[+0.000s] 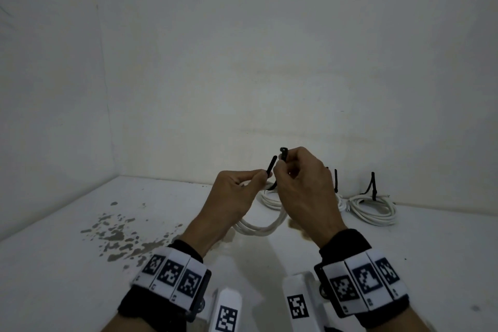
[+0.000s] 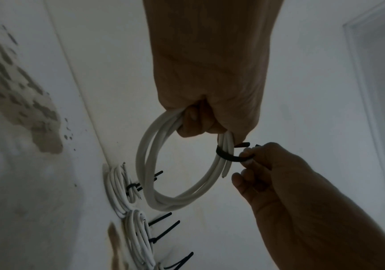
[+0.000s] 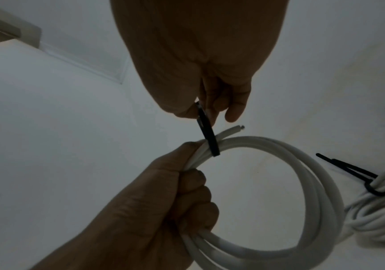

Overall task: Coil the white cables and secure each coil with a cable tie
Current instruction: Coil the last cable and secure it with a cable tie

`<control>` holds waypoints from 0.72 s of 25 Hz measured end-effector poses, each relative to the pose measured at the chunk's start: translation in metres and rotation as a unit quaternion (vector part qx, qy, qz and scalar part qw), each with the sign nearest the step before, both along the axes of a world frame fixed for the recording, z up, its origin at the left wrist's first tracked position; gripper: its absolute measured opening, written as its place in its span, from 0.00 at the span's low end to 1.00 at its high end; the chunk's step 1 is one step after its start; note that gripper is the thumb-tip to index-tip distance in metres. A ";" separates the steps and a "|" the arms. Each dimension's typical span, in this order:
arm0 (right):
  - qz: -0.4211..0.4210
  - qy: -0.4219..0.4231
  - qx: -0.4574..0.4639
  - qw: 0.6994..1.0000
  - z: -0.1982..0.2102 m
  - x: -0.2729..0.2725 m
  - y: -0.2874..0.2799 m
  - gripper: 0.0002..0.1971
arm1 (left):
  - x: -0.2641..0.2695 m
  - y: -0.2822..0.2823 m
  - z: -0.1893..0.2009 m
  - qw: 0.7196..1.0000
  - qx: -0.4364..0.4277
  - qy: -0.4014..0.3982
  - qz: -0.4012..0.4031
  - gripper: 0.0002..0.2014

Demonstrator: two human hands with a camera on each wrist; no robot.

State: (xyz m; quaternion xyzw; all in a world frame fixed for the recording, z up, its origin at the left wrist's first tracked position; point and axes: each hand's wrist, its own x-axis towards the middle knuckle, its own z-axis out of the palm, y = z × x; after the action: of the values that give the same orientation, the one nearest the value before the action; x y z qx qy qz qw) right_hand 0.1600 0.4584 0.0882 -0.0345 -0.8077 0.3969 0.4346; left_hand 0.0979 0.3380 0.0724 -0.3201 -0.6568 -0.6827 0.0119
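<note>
White cable coil (image 2: 163, 175) held above table (image 1: 67, 264), black cable tie (image 2: 225, 156) looped round strands. Left hand (image 1: 231, 202) fingers curled round coil; right hand (image 1: 301, 191) fingertips pinch tie, head partly hidden. Behind coil, by wall (image 1: 242, 62), tied coils (image 1: 374, 209).

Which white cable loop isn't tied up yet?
The coil held in the left hand. Its black tie is wrapped round but still open-ended; the finished coils lie by the wall.

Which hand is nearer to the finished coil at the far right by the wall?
Right. The right hand is just left of the tied coil; the left hand is farther left, beyond it.
</note>
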 end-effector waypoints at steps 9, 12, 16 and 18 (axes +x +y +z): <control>-0.047 -0.020 0.125 0.991 -0.004 -0.005 0.002 0.14 | -0.014 -0.002 -0.005 0.997 -0.036 0.068 0.031 0.10; -0.037 -0.024 0.141 0.989 -0.004 -0.003 0.001 0.16 | -0.018 -0.003 -0.007 0.995 -0.053 0.069 0.052 0.09; -0.037 -0.021 0.163 0.986 -0.005 -0.004 0.002 0.16 | -0.023 -0.005 -0.008 0.992 -0.082 0.077 0.059 0.09; -0.041 -0.011 0.174 0.984 -0.007 -0.005 0.001 0.16 | -0.024 -0.006 -0.007 0.991 -0.097 0.078 0.059 0.09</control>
State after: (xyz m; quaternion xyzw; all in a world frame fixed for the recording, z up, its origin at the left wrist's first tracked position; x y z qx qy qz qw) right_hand 0.1554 0.4592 0.0817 0.0044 -0.8670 0.2321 0.4409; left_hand 0.0737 0.3316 0.0657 -0.3327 -0.7345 -0.5871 0.0721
